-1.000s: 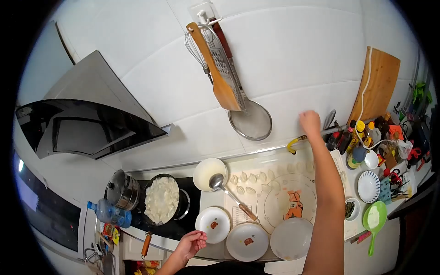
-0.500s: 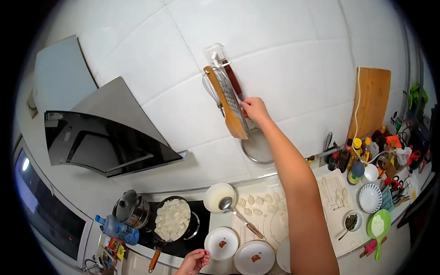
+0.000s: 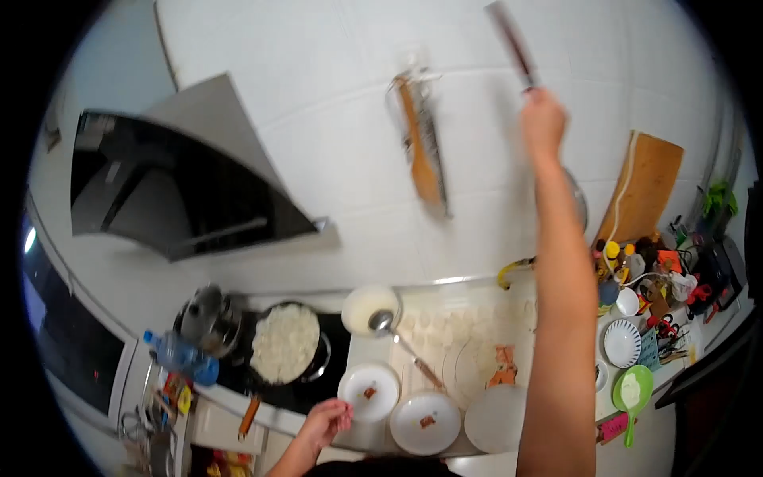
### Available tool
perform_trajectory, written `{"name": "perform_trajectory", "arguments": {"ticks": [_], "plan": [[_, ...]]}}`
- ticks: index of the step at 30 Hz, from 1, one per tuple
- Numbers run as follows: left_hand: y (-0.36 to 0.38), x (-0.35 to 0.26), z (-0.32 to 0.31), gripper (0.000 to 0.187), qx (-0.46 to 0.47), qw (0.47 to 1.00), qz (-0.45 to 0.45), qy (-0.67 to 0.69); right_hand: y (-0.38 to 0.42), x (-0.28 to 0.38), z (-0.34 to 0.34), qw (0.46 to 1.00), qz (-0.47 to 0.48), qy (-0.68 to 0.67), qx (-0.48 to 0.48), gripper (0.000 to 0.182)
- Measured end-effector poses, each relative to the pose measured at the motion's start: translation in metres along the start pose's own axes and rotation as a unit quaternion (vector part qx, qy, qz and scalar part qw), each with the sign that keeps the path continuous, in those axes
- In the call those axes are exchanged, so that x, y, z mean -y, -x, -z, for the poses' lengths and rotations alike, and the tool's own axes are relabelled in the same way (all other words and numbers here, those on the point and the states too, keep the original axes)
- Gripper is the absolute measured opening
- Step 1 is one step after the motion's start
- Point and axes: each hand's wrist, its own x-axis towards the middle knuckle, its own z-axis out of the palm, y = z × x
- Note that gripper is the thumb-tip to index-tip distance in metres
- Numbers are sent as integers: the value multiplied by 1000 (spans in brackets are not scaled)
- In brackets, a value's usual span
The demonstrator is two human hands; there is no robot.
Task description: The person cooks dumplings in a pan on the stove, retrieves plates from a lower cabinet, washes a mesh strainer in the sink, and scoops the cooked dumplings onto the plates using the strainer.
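Observation:
Raised against the tiled wall, my right hand [image 3: 544, 123] is closed round a long utensil with a dark brown handle [image 3: 513, 44]. Its round metal head is mostly hidden behind my forearm. To the left, a wooden spatula [image 3: 421, 155] and a grater hang from a wall hook. Low in the view my left hand [image 3: 326, 421] has its fingers curled together, with nothing visible in them, beside a white plate [image 3: 368, 392]. A pan of pale dumplings [image 3: 284, 343] sits on the black stove. A metal ladle [image 3: 381, 321] rests across a white bowl [image 3: 362, 302].
More plates [image 3: 425, 422] line the counter's front edge. A range hood [image 3: 183, 191] juts out at left, above a steamer pot [image 3: 208, 318] and a blue water bottle [image 3: 184, 359]. Bottles [image 3: 612, 251], a striped bowl [image 3: 622, 343] and a cutting board [image 3: 645, 187] are at right.
My right hand has moved up and right, taking the brown-handled utensil away from the wall hook. The hanging spatula and grater remain there. The whole view has shifted, and my left hand stays low, still curled.

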Motion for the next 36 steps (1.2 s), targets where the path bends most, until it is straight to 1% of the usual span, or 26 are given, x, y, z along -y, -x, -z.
{"name": "perform_trajectory", "arguments": {"ticks": [1, 2, 3, 4, 5, 6, 8, 10, 12, 14, 15, 16, 17, 19, 20, 22, 23, 24, 25, 27, 30, 31, 32, 34, 35, 36], "plan": [[-2, 2, 4, 13, -1, 1000, -9, -4, -5, 2, 20, 999, -40, 4, 16, 24], [-2, -3, 3, 13, -9, 1000, -18, -1, -2, 1, 39, 996, 10, -83, 22, 28], [4, -6, 1, 12, -3, 999, -28, -33, 7, 0, 63, 936, -135, -297, 131, 26], [3, -4, 12, 11, 41, 997, -43, -44, 24, 15, 87, 907, -167, -351, 164, 22], [12, -6, 11, 11, 14, 998, -39, -46, 44, 14, 106, 867, -174, -421, 199, 21], [17, -9, 11, 11, -4, 998, -40, -56, 64, 20, 123, 833, -167, -457, 263, 24], [24, -9, 20, 11, -19, 999, -16, -36, 112, 37, 140, 783, -148, -511, 321, 24], [34, -4, 24, 11, -23, 999, -18, -28, 160, 59, 155, 691, -202, -594, 359, 23], [39, -1, 24, 11, -9, 1000, -3, -17, 207, 88, 159, 655, -321, -613, 304, 25], [44, 6, 24, 12, 25, 999, 4, -33, 242, 125, 158, 521, -394, -702, 285, 29], [50, 6, 31, 12, 43, 998, -3, -45, 259, 147, 160, 480, -422, -721, 267, 32], [59, 5, 35, 12, 37, 998, -9, -44, 273, 168, 161, 431, -449, -742, 251, 34], [69, 6, 37, 13, 60, 996, -15, -59, 288, 187, 162, 421, -449, -746, 255, 34], [91, 6, 50, 14, 81, 993, -19, -79, 317, 224, 171, 345, -542, -742, 191, 40], [104, 6, 62, 14, 73, 994, -28, -72, 331, 243, 175, 336, -542, -743, 202, 40], [131, 6, 92, 17, 95, 988, -82, -88, 357, 283, 182, 288, -565, -751, 187, 44], [143, 10, 113, 19, 103, 986, -103, -77, 372, 306, 185, 273, -578, -745, 193, 45], [156, 14, 133, 19, 86, 987, -121, -66, 388, 337, 191, 262, -581, -742, 209, 45], [172, 21, 154, 21, 94, 985, -142, -17, 408, 369, 197, 242, -583, -740, 233, 45], [210, 28, 202, 21, 92, 975, -190, 68, 458, 443, 209, 191, -591, -731, 282, 46], [274, 36, 275, 24, 34, 958, -254, 130, 531, 555, 234, 129, -583, -718, 358, 45], [296, 39, 297, 31, -13, 954, -269, 135, 556, 589, 243, 102, -550, -734, 385, 46], [319, 40, 321, 31, -40, 945, -283, 156, 583, 623, 253, 67, -491, -761, 419, 44], [362, 37, 360, 41, -108, 894, -334, 279, 626, 684, 286, 61, -387, -777, 492, 42], [384, 34, 381, 41, -126, 887, -341, 287, 650, 705, 298, 38, -294, -781, 550, 39], [402, 30, 400, 45, -128, 848, -366, 362, 677, 719, 310, 33, -222, -750, 623, 34]]}}
